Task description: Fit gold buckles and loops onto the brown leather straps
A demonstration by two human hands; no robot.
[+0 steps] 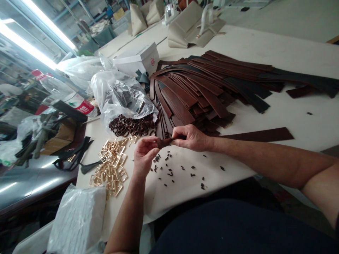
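A dark brown leather strap (165, 142) is stretched between my two hands, just above the white table. My left hand (145, 152) is closed on its end, where a small leather loop seems to sit around it; the fingers partly hide this. With thumb and fingers, my right hand (192, 138) pinches the strap a little further along. The strap appears to continue behind my right wrist to a flat brown length (261, 134) on the table. Below my hands lie scattered small dark leather scraps (171, 173). Left of my left hand is a heap of gold-coloured metal buckles (112, 158).
A big fanned pile of brown and black leather straps (190, 88) covers the table beyond my hands. Brown leather loops (132, 126) spill from a clear plastic bag (113, 91). Nearby are a white box (135, 58), a plastic bottle (76, 100), a wrapped white bundle (79, 218) and beige bag pieces (185, 28).
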